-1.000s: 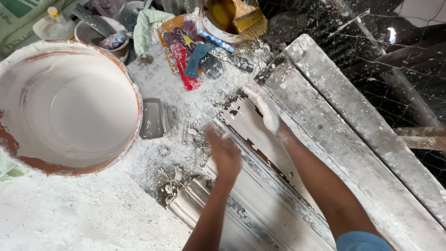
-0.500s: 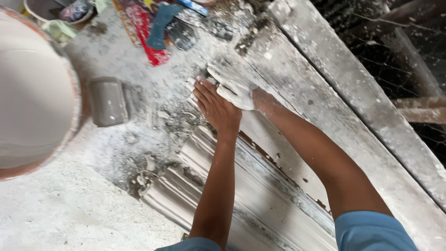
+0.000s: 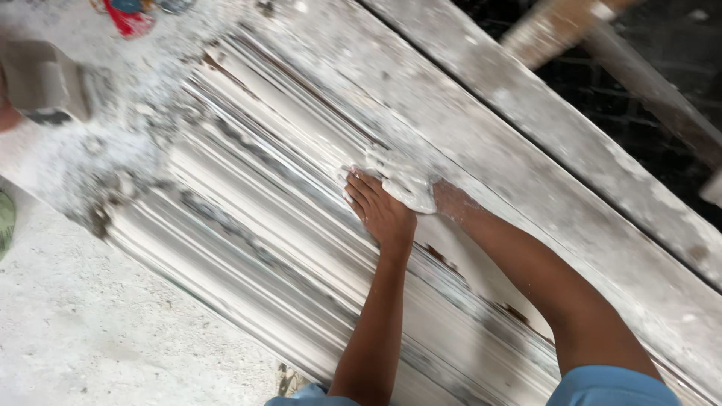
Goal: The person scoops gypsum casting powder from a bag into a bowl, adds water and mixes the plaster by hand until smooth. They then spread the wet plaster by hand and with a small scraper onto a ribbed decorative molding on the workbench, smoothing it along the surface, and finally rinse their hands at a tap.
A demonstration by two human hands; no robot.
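Both hands are down on the long ribbed moulding (image 3: 248, 225), a grooved white strip that runs slantwise across the bench, and everything else sits around it. The left hand (image 3: 380, 210) lies flat on the moulding's upper ridges, palm down, fingers together and stretched out, gripping nothing. Right beside it, touching it on the upper side, the right hand (image 3: 421, 188) is buried in a lump of wet white plaster (image 3: 398, 177); the hand is so coated that I cannot tell whether the fingers are curled or spread, only that the plaster is pressed against the moulding's top edge under it. Both forearms reach in from the lower edge, with blue sleeves (image 3: 613, 387) just showing.

Along the far side of the moulding runs a plaster-crusted wooden plank (image 3: 571, 143), parallel to it and touching it. Beyond the plank, a wooden beam (image 3: 549, 30) crosses a dark gap. At the moulding's upper left end there is a spread of crumbled dry plaster (image 3: 98, 150), with a small grey block (image 3: 45, 79) lying in it and a scrap of red wrapper (image 3: 128, 19) farther off. Below the moulding is a pale, dusty slab (image 3: 98, 331).
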